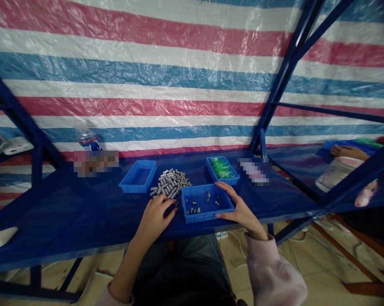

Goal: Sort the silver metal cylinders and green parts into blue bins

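Observation:
My right hand grips the right end of a blue plastic tray, thumb at the near side and fingers over the far corner. Several short screws lie scattered on the tray's floor. Just left of the tray, my left hand is palm down at the table, its thumb and fingers curled round a few small screws. Its fingertips reach the near edge of a heap of silver metal cylinders. Part of what is under the left palm is hidden.
A second blue tray stands left of the heap. Behind, a blue tray holds green plastic-wrapped items. A bottle stands at the back left. Blue frame posts rise at the right, where another person's hand shows.

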Action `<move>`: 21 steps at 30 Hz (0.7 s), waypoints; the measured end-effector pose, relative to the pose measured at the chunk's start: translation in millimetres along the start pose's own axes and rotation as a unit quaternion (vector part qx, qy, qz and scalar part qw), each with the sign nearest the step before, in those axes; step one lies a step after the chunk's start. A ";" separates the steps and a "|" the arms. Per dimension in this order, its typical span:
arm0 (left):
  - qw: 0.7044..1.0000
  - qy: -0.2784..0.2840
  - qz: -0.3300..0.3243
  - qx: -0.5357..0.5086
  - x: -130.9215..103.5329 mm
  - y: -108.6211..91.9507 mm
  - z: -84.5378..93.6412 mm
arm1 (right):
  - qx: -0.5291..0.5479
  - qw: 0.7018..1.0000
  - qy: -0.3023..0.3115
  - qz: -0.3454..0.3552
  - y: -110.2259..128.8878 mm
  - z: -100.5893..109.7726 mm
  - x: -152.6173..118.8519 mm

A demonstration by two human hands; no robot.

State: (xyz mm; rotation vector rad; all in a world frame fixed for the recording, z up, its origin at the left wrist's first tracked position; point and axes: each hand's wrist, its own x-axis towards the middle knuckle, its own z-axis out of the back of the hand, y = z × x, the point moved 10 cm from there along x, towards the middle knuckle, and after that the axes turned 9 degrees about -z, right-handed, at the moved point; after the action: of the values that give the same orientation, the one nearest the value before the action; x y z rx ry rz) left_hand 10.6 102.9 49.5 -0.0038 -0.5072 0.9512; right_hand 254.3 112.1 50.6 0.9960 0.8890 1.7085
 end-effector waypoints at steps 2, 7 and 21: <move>1.000 0.002 0.001 -0.004 -0.2 0.3 -0.7 | 0.000 1.000 0.000 -0.002 0.3 -0.1 -0.1; 1.000 -0.004 -0.014 -0.014 -0.4 -0.8 -1.7 | 0.003 1.000 -0.004 -0.005 1.9 0.3 -0.3; 0.999 -0.012 -0.001 -0.052 0.5 5.0 -2.7 | -0.005 1.000 -0.004 -0.007 -0.7 0.0 -0.5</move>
State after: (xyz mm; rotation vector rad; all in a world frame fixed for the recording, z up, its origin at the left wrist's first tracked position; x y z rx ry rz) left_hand 8.0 106.8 46.2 -0.0858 -0.5789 0.9238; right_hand 254.7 111.8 49.8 0.9879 0.8801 1.6954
